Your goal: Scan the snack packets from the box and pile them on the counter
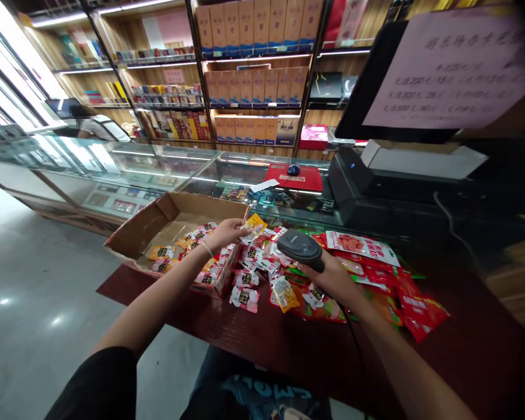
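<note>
My left hand [227,233] pinches a small yellow snack packet [255,225] by its edge, just past the rim of the cardboard box [135,230]. In my right hand [328,274] is a black barcode scanner [300,246], its head pointing left toward the packet. A cable hangs from its handle. Small pink-and-white packets [245,298] and another yellow packet [285,294] lie loose on the dark red table between box and scanner. More packets of both colours fill the near part of the box. Larger red snack bags [420,306] are heaped under and beyond my right forearm.
Behind the table runs a glass display counter [157,154], bearing a red mat [308,178] with a mouse [293,170]. A black register with a screen [376,81] stands at right. Shelves of boxes line the wall. A person [98,125] is at far left.
</note>
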The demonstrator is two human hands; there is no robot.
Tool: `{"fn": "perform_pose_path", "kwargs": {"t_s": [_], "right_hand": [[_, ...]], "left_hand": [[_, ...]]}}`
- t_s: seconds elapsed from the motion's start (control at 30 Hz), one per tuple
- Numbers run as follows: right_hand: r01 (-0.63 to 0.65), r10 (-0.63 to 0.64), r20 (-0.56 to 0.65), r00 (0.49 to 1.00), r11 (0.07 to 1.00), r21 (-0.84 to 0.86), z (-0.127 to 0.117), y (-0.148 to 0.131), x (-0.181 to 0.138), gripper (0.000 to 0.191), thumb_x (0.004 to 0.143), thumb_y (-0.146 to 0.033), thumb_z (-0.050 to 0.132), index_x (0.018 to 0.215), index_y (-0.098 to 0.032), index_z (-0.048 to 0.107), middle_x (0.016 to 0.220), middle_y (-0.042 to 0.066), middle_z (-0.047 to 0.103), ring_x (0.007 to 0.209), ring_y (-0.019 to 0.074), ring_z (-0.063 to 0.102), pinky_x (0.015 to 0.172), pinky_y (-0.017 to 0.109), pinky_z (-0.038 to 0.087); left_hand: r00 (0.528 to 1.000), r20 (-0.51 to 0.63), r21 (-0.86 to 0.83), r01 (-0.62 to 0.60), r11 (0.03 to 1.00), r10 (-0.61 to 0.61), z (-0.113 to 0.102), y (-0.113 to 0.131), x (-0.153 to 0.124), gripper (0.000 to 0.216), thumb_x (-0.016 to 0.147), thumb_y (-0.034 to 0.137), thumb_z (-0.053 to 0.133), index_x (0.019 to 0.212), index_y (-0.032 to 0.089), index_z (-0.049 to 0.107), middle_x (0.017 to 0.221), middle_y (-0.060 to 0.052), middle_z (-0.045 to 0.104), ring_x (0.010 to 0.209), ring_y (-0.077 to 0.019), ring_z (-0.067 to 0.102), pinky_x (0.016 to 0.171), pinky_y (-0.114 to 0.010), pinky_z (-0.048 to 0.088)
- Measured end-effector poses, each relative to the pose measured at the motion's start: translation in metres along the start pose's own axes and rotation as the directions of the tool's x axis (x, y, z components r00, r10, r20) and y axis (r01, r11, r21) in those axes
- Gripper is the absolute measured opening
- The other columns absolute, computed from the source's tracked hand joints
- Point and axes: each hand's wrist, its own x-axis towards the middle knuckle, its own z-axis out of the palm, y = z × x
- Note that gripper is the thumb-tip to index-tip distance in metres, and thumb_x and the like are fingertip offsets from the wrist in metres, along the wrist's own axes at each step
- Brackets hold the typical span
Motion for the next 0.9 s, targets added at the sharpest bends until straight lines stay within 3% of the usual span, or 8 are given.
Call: {"fn": "perform_pose_path", "kwargs": {"t_s": [0.17,0.33,0.43,0.5,0.7,0.9], "right_hand": [[-0.076,0.08,-0.058,0.995,0.995,0.068,-0.007,0.004,-0.007,0.05,0.08,-0.042,0.067,0.125,-0.02,0.06,0.095,0.007,0.074,0.089,0.0267,0.068,0.076,0.039,0.054],[-0.178,0.187,-0.053,0.981,0.974,0.141,-0.013,0.008,-0.011,0.049,0.081,-0.047,0.066,0.12,-0.02,0.061,0.078,0.004,0.071,0.064,0.0209,0.064,0.059,0.033,0.052],[-0.189,0.201,-0.06,0.978,0.969,0.157,-0.013,0.01,-0.012,0.046,0.078,-0.049,0.069,0.113,-0.021,0.064,0.074,0.003,0.07,0.063,0.0211,0.064,0.057,0.032,0.051],[-0.187,0.199,-0.065,0.978,0.97,0.155,-0.013,0.011,-0.012,0.044,0.076,-0.05,0.07,0.108,-0.021,0.066,0.073,0.003,0.07,0.064,0.0218,0.064,0.057,0.032,0.05],[-0.251,0.25,0.024,0.968,0.963,0.103,-0.011,0.007,-0.011,0.044,0.079,-0.051,0.065,0.108,-0.018,0.064,0.054,-0.002,0.061,0.043,0.0165,0.052,0.043,0.028,0.042],[-0.257,0.25,0.093,0.964,0.963,0.076,0.0,-0.003,0.006,0.037,0.079,-0.053,0.063,0.095,-0.019,0.062,0.045,-0.004,0.054,0.038,0.0148,0.049,0.039,0.026,0.039]], "left_hand": [[0.997,-0.033,0.224,-0.057,0.973,0.066,0.01,0.002,-0.001,0.038,0.072,0.039,0.072,0.1,0.015,0.066,0.073,0.0,0.065,0.061,-0.0137,0.058,0.059,-0.026,0.05],[0.98,0.024,0.55,-0.176,0.816,0.195,0.025,0.001,-0.003,0.028,0.079,0.032,0.066,0.103,0.018,0.069,0.09,-0.006,0.073,0.081,-0.0202,0.066,0.074,-0.03,0.05],[0.967,0.203,0.462,-0.233,0.856,0.154,0.033,-0.002,-0.004,0.035,0.081,0.031,0.065,0.113,0.02,0.066,0.102,-0.008,0.074,0.092,-0.0221,0.069,0.08,-0.031,0.051],[0.953,0.262,0.355,-0.239,0.904,0.149,0.034,-0.003,-0.004,0.036,0.082,0.031,0.064,0.116,0.02,0.065,0.109,-0.009,0.073,0.099,-0.0219,0.069,0.084,-0.032,0.052],[0.975,0.089,0.169,-0.216,0.962,0.203,0.011,0.0,-0.008,0.031,0.085,0.036,0.063,0.11,0.017,0.066,0.105,-0.009,0.074,0.096,-0.021,0.069,0.084,-0.034,0.054],[0.971,-0.18,0.092,-0.146,0.985,0.161,-0.044,-0.016,-0.022,0.037,0.083,0.04,0.065,0.109,0.015,0.064,0.093,-0.008,0.073,0.084,-0.0186,0.07,0.072,-0.03,0.056]]}}
